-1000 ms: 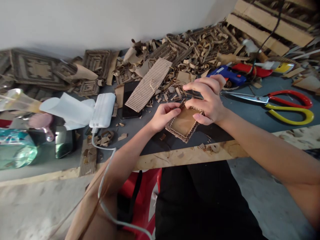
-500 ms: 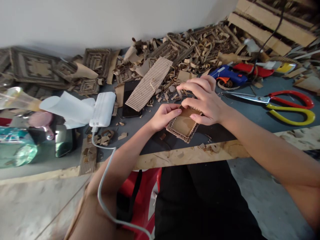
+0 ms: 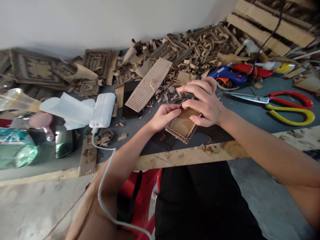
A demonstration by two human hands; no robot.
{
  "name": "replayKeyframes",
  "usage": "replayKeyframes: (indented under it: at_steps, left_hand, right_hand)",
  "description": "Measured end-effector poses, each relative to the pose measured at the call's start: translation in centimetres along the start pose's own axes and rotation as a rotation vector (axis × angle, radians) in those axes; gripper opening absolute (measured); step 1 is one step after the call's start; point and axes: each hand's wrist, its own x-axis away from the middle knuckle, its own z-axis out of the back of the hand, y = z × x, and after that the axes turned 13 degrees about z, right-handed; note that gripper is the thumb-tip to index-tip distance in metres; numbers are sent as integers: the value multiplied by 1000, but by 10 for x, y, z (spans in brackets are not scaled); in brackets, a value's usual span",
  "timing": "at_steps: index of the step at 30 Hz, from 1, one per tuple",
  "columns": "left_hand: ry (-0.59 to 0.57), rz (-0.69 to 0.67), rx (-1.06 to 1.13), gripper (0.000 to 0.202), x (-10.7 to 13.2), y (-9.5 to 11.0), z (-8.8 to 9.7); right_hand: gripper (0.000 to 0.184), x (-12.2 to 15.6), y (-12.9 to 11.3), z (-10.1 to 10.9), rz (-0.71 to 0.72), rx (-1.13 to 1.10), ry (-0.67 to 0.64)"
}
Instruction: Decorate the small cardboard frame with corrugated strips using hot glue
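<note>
A small square cardboard piece [image 3: 182, 128] with a corrugated-strip border lies on the dark table mat [image 3: 140, 123] near the front edge. My left hand [image 3: 163, 116] pinches its left corner with closed fingers. My right hand [image 3: 203, 101] rests over its upper right side, fingertips pressed on the border, fingers curled. What lies under those fingertips is hidden.
A ribbed cardboard sheet [image 3: 149, 83], a heap of cardboard curls [image 3: 197, 43], a blue glue gun [image 3: 226, 75] and red-and-yellow scissors [image 3: 287, 103] lie behind. A white power bank [image 3: 103, 110] with cable, a phone [image 3: 63, 141] and finished cardboard tiles [image 3: 37, 68] sit left. The wooden table edge [image 3: 190, 155] runs in front.
My right hand has come slightly down and left onto the piece's upper border. The piece has shifted a little; the left hand keeps its pinch.
</note>
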Motion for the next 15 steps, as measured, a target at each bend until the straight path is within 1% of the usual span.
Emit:
replayKeyframes:
  at_steps: [3,6,9,12,15]
  left_hand:
    - [7,9,-29,51,-1,0,0]
    - [-9,-1,-64,49,-1,0,0]
    - [-24,-26,-85,46,-2,-1,2]
    - [-40,-23,-63,44,-2,-1,3]
    - [-56,-10,-48,47,-2,-1,3]
  right_hand:
    - [43,-4,-2,2,-37,-12,-34]
    - [42,-7,-5,5,-80,-15,-72]
    - [42,-6,-7,4,-101,-4,-65]
    - [46,-4,-7,3,-59,5,-1]
    - [45,-5,-5,3,62,33,122]
